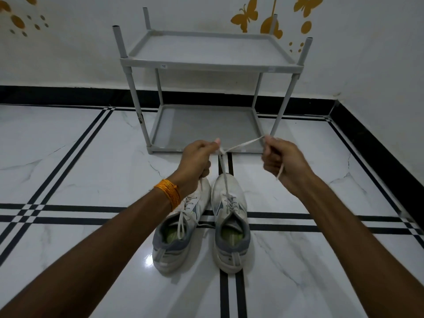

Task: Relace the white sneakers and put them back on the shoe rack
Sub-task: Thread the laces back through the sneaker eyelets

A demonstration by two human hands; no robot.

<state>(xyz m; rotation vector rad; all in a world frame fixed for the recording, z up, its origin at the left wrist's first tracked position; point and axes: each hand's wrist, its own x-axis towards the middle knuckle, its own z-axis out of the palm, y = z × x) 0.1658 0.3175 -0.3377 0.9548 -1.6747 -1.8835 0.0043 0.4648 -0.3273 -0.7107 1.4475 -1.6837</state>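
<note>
Two white sneakers with grey heels stand side by side on the floor, toes pointing away from me: the left sneaker (181, 228) and the right sneaker (230, 221). A white lace (223, 173) rises taut from the right sneaker's eyelets. My left hand (198, 160) pinches one part of it above the toes. The lace then runs sideways to my right hand (281, 162), which grips the other end, a short tail hanging below the fist. The left sneaker's lace lies loose across its opening. The grey two-shelf shoe rack (206, 65) stands beyond, both shelves bare.
The rack stands against a white wall with yellow butterfly decals (244, 16). A black skirting (68, 95) runs along the wall and down the right side. The floor is glossy white marble tile (80, 157) with black inlay lines. An orange thread band circles my left wrist.
</note>
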